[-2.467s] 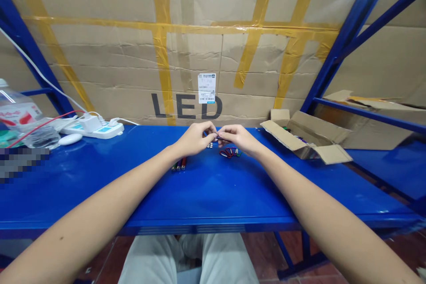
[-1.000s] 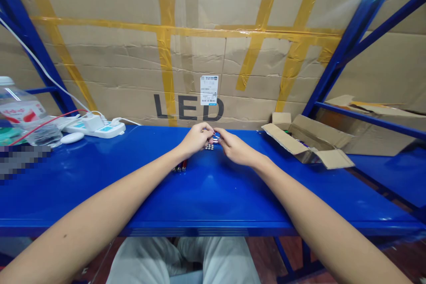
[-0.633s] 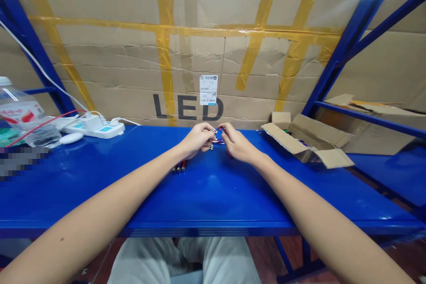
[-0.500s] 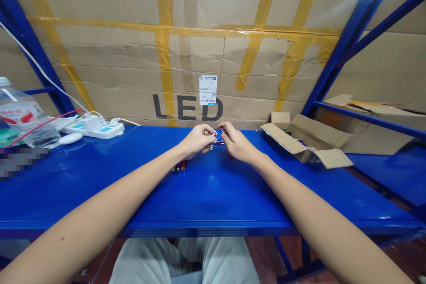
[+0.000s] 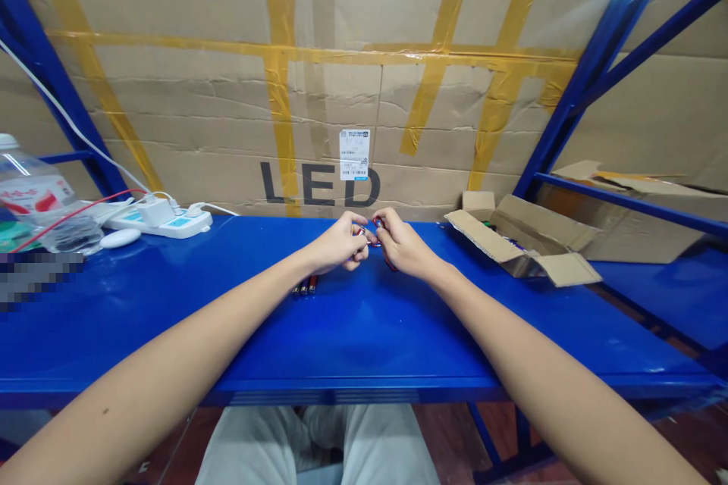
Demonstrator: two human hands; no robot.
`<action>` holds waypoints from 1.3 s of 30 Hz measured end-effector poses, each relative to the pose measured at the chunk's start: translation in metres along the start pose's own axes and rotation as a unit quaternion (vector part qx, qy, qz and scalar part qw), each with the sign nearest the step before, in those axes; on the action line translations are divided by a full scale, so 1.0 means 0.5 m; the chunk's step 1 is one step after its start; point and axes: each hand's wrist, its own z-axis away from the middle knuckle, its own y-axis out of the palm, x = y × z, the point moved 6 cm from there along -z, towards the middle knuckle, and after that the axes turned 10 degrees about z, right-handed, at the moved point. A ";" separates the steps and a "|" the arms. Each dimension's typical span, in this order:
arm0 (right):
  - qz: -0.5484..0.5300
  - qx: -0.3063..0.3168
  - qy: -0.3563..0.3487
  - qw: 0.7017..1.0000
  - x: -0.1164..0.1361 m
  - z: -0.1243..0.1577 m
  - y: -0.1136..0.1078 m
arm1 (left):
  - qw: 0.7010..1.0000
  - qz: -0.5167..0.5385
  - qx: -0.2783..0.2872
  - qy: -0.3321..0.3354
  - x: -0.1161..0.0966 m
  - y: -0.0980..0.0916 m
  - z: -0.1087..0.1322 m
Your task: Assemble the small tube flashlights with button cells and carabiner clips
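Observation:
Above the blue tabletop, my two hands are close together. My left hand is closed, its fingers curled round a small shiny metal piece, mostly hidden. My right hand is closed too, pinching a glossy red metal clip that looks like a carabiner; part of it shows below the fingers. Between the fingertips, a bit of shiny metal spans the gap, but how the pieces join cannot be made out. Small dark and red cylinders with silvery ends lie partly hidden beneath my left wrist.
To the right stands an open cardboard box with small items inside. On the left are a white power strip, cables, a white oval object and a plastic bottle. A big taped carton walls off the back.
My left fingers have shifted and curled further round the small metal piece, which is now more covered. The right hand keeps its pinch on the red clip, nearly in place.

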 end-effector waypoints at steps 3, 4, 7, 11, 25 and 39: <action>-0.001 -0.002 0.003 1.000 -0.004 -0.001 0.002 | 0.999 -0.018 -0.017 0.026 -0.006 -0.013 -0.011; 0.002 0.000 0.004 1.000 -0.007 -0.001 0.003 | 0.999 -0.031 -0.028 0.033 -0.008 -0.019 -0.016; 0.022 -0.002 0.007 1.000 -0.017 -0.003 0.006 | 0.995 -0.084 -0.045 0.039 -0.011 -0.032 -0.024; 0.046 -0.028 -0.004 0.999 -0.024 -0.006 -0.001 | 0.975 -0.211 -0.024 0.069 -0.014 -0.028 -0.019; 0.055 -0.058 -0.005 0.997 -0.017 -0.005 -0.014 | 0.960 -0.266 -0.005 0.090 -0.033 0.000 0.000; 0.058 -0.056 -0.019 0.997 -0.014 -0.003 -0.011 | 0.980 -0.184 0.041 0.055 -0.007 -0.001 -0.011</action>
